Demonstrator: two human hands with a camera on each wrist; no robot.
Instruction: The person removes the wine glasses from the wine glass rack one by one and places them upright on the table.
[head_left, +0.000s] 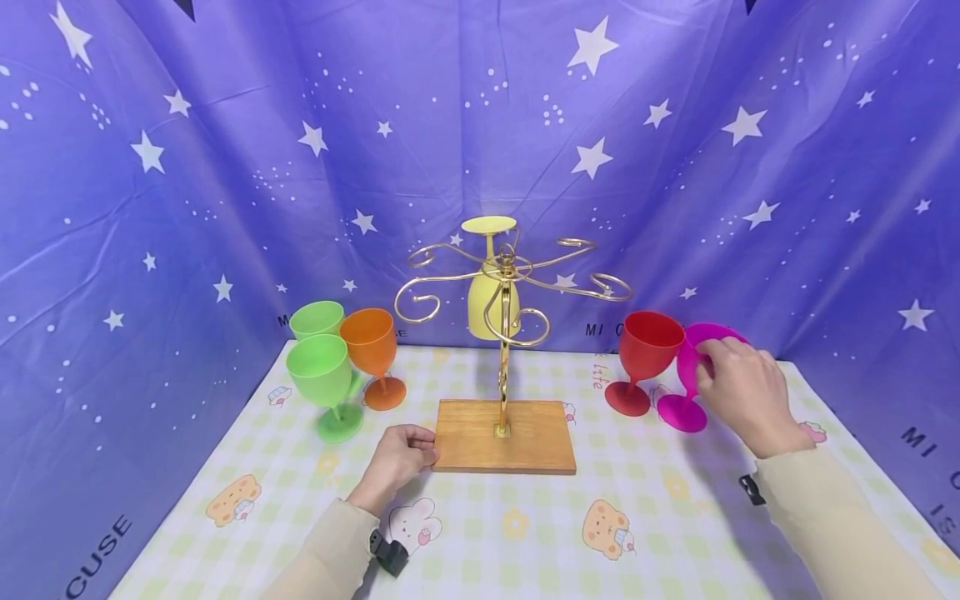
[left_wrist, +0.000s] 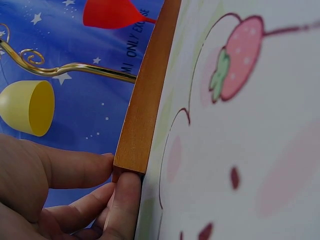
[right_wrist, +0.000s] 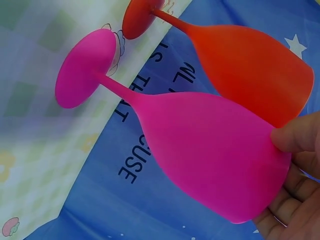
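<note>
My right hand (head_left: 742, 392) grips a magenta goblet (right_wrist: 210, 150) by the rim of its bowl, thumb on the near side and fingers curled round the other. The goblet is upright, its foot close over the tablecloth in the head view. A red goblet (head_left: 649, 346) stands right beside it. At the left front corner of a wooden base (head_left: 517, 450), my left hand (head_left: 397, 462) pinches the edge between thumb and fingers. From that base rises a gold goblet rack (head_left: 506, 358) with curled arms. A yellow goblet (head_left: 480, 304) hangs upside down on a rear arm.
Two green goblets (head_left: 318, 371) and an orange goblet (head_left: 371, 342) stand upright at the back left. A checked cloth with cartoon prints (head_left: 517, 558) covers the table. Purple starry curtains (head_left: 420, 108) close off the back and both sides.
</note>
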